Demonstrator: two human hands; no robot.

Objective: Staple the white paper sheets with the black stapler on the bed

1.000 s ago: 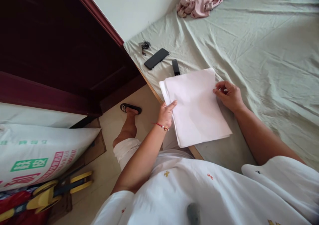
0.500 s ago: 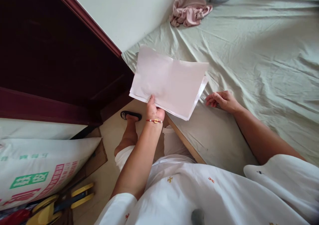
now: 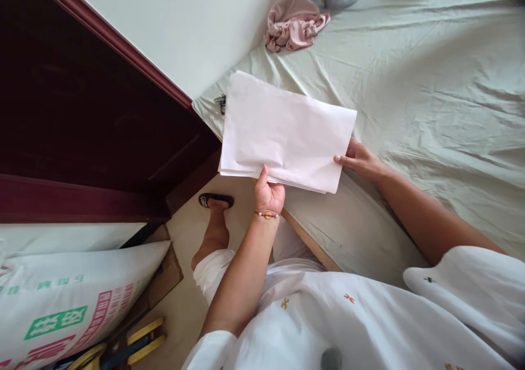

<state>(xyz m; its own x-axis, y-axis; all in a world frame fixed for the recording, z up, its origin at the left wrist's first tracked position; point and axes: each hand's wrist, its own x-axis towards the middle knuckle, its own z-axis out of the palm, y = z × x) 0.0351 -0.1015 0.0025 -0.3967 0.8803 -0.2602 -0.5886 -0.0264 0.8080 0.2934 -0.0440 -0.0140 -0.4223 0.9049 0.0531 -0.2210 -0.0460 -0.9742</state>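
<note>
A stack of white paper sheets is lifted above the corner of the bed. My left hand grips the stack at its near edge, thumb on top. My right hand touches the stack's right edge, its fingers partly under the sheets. The paper hides the phone and the small black object that lay on the bed; only a bit of the keys shows at the stack's left edge.
The bed with a pale green sheet fills the right side. A pink cloth lies at the far end by the wall. A dark red door is on the left. A printed white sack and yellow-handled tool lie on the floor.
The paper stack was lifted off the bed by my left hand and swung left and up. My right hand let go, then came back to its right edge.
</note>
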